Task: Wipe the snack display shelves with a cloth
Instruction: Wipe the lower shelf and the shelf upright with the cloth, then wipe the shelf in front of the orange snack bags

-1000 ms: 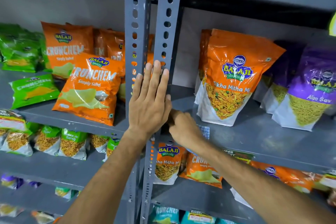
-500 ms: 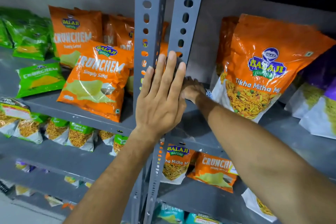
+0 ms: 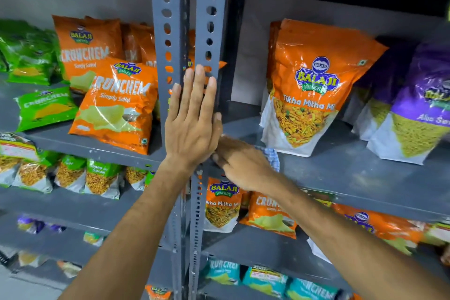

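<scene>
The left hand [image 3: 192,124] lies flat against the two grey uprights [image 3: 188,31], fingers straight and together, gripping nothing; it looks like a brace for balance. Just beside it, the right hand [image 3: 243,165] is palm-down on the shelf [image 3: 341,173], fingers curled over a blue-and-white checked cloth [image 3: 272,157], of which only a corner peeks out past the knuckles. The hand presses the cloth onto the shelf's front left corner, next to the uprights.

Outward from there, an orange Tikha Mitha pouch [image 3: 309,90] stands just behind the cloth, and purple pouches [image 3: 418,105] stand further right. The bare strip in front of them is where the cloth can run; the ground under the pouches is hidden, so I cannot tell whether it has been wiped.

As for progress, I judge the work early or midway. The wiping sits at one end of one shelf. The left bay, with its Crunchem bags [image 3: 117,105] and green packs [image 3: 41,107], shows pale specks along its front edge. The lower shelves, crowded with packets, look untouched, though grey paint hides dust well. Most of the rack seems left to do.
</scene>
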Tool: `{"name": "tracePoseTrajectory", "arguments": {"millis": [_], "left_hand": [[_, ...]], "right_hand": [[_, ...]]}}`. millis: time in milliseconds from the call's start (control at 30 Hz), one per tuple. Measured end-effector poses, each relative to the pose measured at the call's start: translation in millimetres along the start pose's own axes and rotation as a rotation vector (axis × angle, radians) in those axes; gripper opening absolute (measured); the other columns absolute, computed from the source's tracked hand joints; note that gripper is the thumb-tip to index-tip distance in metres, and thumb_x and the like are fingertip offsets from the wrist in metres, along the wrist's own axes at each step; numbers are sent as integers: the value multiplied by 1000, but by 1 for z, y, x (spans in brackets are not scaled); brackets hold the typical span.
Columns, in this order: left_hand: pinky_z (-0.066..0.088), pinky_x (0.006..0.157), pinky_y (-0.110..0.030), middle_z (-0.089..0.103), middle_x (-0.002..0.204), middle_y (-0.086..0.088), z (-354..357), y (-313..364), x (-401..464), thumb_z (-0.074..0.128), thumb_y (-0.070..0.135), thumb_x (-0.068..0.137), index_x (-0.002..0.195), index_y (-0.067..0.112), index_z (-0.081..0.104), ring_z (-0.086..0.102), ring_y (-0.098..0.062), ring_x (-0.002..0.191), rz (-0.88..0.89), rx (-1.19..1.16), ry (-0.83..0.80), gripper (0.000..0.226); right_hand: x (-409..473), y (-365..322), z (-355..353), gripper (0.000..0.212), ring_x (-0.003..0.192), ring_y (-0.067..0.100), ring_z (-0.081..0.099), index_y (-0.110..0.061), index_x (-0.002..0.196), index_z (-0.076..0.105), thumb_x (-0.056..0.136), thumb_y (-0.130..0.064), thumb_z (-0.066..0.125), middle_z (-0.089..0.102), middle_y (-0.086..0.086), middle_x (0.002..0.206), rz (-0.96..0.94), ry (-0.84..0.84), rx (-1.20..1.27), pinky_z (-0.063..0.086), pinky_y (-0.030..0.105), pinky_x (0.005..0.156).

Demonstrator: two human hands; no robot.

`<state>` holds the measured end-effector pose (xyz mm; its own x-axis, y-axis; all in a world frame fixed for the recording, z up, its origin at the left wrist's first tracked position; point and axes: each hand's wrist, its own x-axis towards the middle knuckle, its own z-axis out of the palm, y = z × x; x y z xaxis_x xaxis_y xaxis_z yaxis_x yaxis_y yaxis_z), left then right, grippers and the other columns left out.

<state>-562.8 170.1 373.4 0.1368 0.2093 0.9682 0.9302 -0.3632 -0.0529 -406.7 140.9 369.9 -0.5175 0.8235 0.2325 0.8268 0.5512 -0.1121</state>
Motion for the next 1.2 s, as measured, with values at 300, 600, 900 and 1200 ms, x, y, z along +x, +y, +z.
{"name": "tracePoseTrajectory", "arguments": {"millis": [300,600,900,1200], "left_hand": [[13,131,-54,17,169,-21,-10,42,-22,52,6,101,160,-2,29,6,-33,162,-56,-119,-68,64],[6,133,-41,7,176,-13,-1,104,-45,7,81,92,166,5,11,4,-24,163,-145,-196,-978,106],[13,132,-39,18,174,-12,-2,107,-45,9,98,79,165,5,19,15,-22,162,-93,-84,-1077,127],[18,131,-41,23,173,-10,1,112,-47,8,102,77,165,8,23,21,-23,161,-140,-25,-1064,130]], "right_hand": [[-98,72,-18,41,149,10,29,-25,147,45,107,-33,38,35,-8,161,117,28,47,20,27,123],[-157,112,-49,35,116,33,63,-35,140,47,106,-34,40,64,-2,137,420,169,-99,52,46,85],[-131,93,-17,51,131,21,55,-27,141,49,94,-13,61,55,-4,146,232,190,-147,52,41,96],[-168,162,-56,37,105,37,66,-33,139,50,103,-26,47,72,10,118,472,386,63,53,44,81]]}}
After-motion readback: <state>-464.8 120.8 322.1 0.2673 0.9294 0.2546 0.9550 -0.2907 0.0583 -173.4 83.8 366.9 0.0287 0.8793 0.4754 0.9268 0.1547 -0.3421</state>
